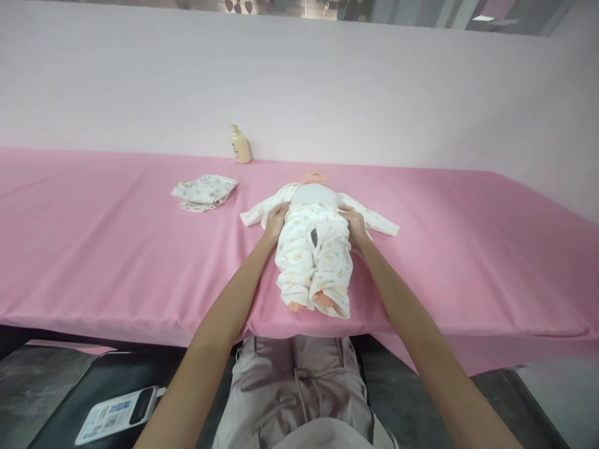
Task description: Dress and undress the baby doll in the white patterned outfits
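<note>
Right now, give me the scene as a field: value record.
surface: pink sheet
center: doll, feet toward the near edge
clothing: white top, sleeves spread; patterned trousers
left hand: at trousers' waist, left side
right hand: at trousers' waist, right side
left of doll: folded cloth
back: pump bottle near wall

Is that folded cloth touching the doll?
Apart. The head view shows pink sheet between the folded cloth and the nearest sleeve on the doll.
</note>
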